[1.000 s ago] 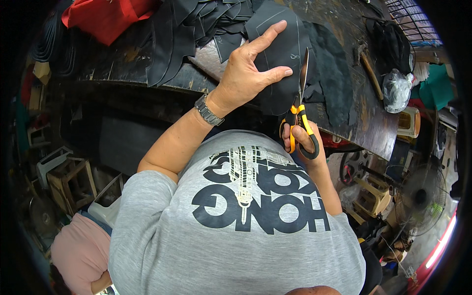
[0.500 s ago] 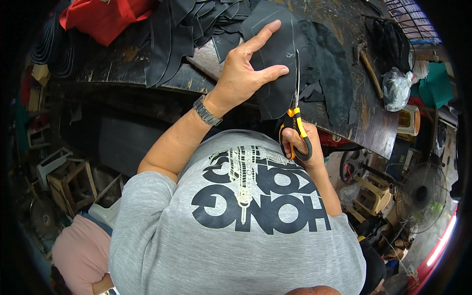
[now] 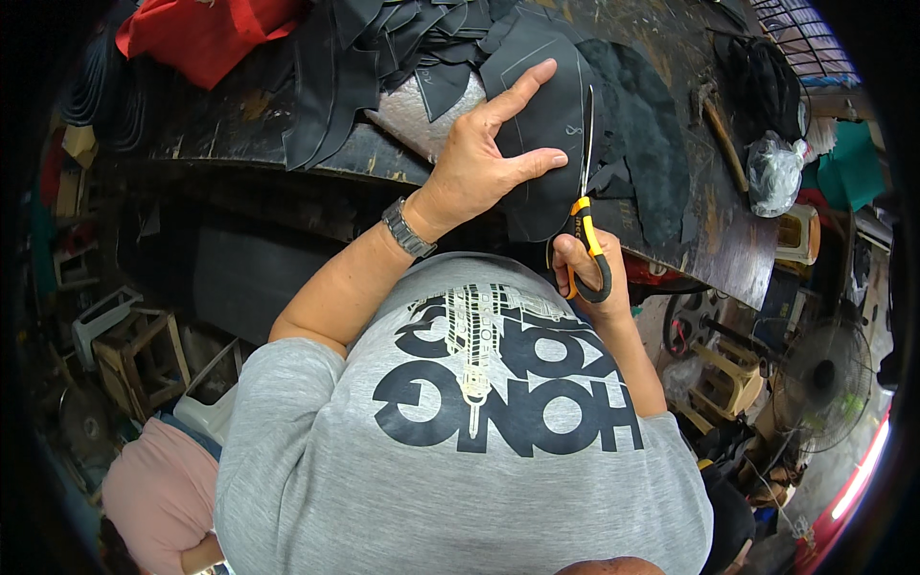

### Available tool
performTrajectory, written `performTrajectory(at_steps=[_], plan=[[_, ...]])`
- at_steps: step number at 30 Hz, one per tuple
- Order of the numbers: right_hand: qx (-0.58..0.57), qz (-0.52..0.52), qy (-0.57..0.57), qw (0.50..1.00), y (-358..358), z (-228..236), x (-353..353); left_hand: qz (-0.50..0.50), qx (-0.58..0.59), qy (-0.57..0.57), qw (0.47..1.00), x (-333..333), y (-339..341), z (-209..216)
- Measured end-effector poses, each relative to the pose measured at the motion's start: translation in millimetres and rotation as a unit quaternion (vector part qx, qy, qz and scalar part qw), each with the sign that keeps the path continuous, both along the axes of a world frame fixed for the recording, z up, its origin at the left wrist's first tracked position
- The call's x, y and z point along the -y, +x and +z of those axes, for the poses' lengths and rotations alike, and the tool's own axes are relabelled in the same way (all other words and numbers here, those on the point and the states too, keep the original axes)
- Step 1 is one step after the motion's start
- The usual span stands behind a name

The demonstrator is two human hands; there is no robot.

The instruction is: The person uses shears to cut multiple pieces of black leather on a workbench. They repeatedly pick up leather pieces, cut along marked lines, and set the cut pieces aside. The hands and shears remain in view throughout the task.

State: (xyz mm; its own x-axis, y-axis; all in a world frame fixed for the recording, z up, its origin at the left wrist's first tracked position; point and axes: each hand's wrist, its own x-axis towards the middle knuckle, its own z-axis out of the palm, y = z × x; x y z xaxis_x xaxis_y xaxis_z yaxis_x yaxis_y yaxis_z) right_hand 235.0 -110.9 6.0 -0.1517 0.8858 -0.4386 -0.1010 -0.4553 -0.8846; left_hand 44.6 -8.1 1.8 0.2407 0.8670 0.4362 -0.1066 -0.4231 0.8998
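Observation:
A black leather-like piece [image 3: 548, 113] with pale drawn lines reaches over the table's near edge. My left hand [image 3: 470, 158] has hold of it, thumb and forefinger spread over its top face; the other fingers are hidden. In my right hand [image 3: 611, 273] are scissors [image 3: 586, 218] with yellow-and-black handles, my thumb through one loop. The blades point away from me along the right edge of the piece and look nearly closed. Just right of them, a larger dark sheet with a ragged outline [image 3: 647, 144] lies on the table.
Cut black pieces [image 3: 331, 91] are heaped at the far left-centre of the worn table [image 3: 709, 240], near red material [image 3: 206, 43]. A hammer [image 3: 721, 134] and a clear plastic bag [image 3: 774, 177] lie at the right. Stools [image 3: 144, 359], a fan [image 3: 822, 376] and a person in pink [image 3: 158, 494] surround me.
Both hands have shifted slightly right and toward me, with the marked black piece and the scissors. The heaped pieces have stayed put.

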Motion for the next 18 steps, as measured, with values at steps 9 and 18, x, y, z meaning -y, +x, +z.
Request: performTrajectory(at_steps=[9, 18], plan=[[0.023, 0.036, -0.021, 0.999, 2.3, 4.0, 1.1, 0.001, -0.016, -0.015, 1.0, -19.4, -15.8, 5.8], [-0.028, 0.047, 0.027, 0.998, 6.1, -1.9, -16.0, -0.014, -0.006, -0.014, 1.0, -5.0, -8.8, 0.4]])
